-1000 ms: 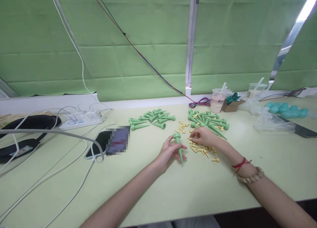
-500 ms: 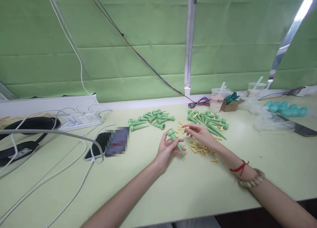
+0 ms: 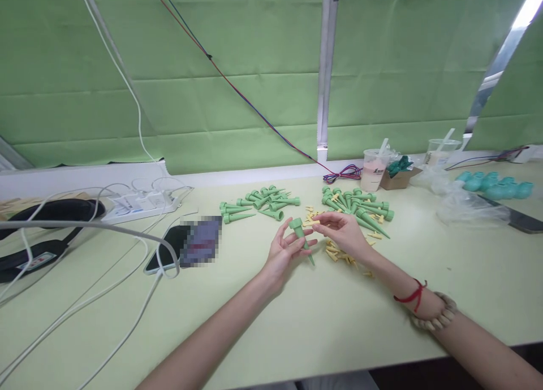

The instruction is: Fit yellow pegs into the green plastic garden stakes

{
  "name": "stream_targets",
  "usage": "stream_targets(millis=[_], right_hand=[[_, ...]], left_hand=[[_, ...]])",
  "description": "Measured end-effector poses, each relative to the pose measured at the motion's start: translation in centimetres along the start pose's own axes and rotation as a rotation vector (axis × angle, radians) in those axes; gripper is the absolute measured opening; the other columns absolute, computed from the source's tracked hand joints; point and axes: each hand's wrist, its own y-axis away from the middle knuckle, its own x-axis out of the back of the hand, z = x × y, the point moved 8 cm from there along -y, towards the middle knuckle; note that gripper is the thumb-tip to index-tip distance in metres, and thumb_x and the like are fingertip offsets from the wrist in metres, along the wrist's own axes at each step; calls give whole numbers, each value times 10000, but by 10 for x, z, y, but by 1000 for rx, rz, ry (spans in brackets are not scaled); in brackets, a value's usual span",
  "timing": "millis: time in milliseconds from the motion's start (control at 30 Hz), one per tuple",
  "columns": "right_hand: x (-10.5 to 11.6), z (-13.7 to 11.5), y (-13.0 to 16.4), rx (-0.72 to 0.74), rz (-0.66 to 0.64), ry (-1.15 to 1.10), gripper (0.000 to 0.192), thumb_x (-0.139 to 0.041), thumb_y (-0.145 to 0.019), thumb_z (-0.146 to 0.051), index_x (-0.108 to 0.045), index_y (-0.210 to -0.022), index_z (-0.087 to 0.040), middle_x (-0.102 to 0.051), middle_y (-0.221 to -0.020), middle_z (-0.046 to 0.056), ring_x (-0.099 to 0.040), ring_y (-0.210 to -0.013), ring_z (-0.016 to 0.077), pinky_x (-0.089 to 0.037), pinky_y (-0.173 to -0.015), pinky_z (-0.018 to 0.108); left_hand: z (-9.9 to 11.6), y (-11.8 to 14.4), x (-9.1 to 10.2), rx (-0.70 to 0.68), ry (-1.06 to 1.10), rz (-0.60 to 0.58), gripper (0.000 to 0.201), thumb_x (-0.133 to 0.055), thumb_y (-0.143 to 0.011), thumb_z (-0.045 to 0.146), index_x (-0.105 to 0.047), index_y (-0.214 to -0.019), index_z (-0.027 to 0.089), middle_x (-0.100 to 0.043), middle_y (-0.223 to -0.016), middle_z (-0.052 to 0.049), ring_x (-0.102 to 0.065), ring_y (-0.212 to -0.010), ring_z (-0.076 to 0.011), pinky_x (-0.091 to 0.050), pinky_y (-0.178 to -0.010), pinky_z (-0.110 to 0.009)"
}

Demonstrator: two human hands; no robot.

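Green plastic spike [image 3: 301, 238] w/ a wide collar end up and a thin pointed tip down-right, held just above the counter [image 3: 322, 322] in the left hand [image 3: 285, 250]; fingers curled loosely round the shaft, thumb side open, spike tilted. Right hand [image 3: 344, 230] pinches a small yellow peg [image 3: 314, 222] betw. thumb and forefinger, other fingers half-open, peg tip just beside the spike's collar.

Changed vs. a sec ago: right hand was down on the yellow peg pile [image 3: 343, 255], now it's lifted w/ one peg and brought up to the collar; spike collar has swung up toward it. Reads as the peg-into-collar step about to happen, not seated yet.

Around: loose green spikes in two heaps, one behind-left [image 3: 258, 204] and one behind-right [image 3: 360, 207], yellow pegs scattered betw. and in front. Further out: drink cup [image 3: 374, 170] w/ straw, small cardboard box [image 3: 399, 178], clear bags [image 3: 466, 209] and teal pieces [image 3: 494, 185] at right; phone [image 3: 186, 244], power strip [image 3: 139, 204] and white cables [image 3: 85, 305] at left. Green paneled wall [image 3: 237, 96] behind.
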Motion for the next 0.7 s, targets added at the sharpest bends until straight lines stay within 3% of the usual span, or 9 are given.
stream_targets(millis=[267, 467, 700], right_hand=[[0, -4, 2, 36, 12, 34, 205, -656, -710, -332, -711, -859, -202, -703, -831, 47, -639, -719, 166, -510, -622, 266], [2, -7, 3, 74, 54, 50, 219, -663, -708, -347, -707, -859, -194, -696, -806, 43, -634, -694, 146, -515, -613, 246], [12, -12, 3, 74, 149, 28, 301, -632, -724, -401, -692, -899, -163, -682, -804, 65, -606, -622, 137, -489, -446, 211]], left_hand=[[3, 3, -4, 41, 30, -4, 597, -622, -722, 119, -358, -1246, 228, -640, -1050, -82, -674, -768, -192, -533, -550, -214], [6, 2, -1, 26, -17, 27, 638, -676, -678, 125, -422, -1251, 248, -593, -822, 3, -660, -629, -131, -489, -465, -167], [0, 1, 8, 66, -38, 122, 675, -711, -679, 148, -351, -1249, 168, -660, -978, -110, -671, -813, -189, -516, -579, -185]])
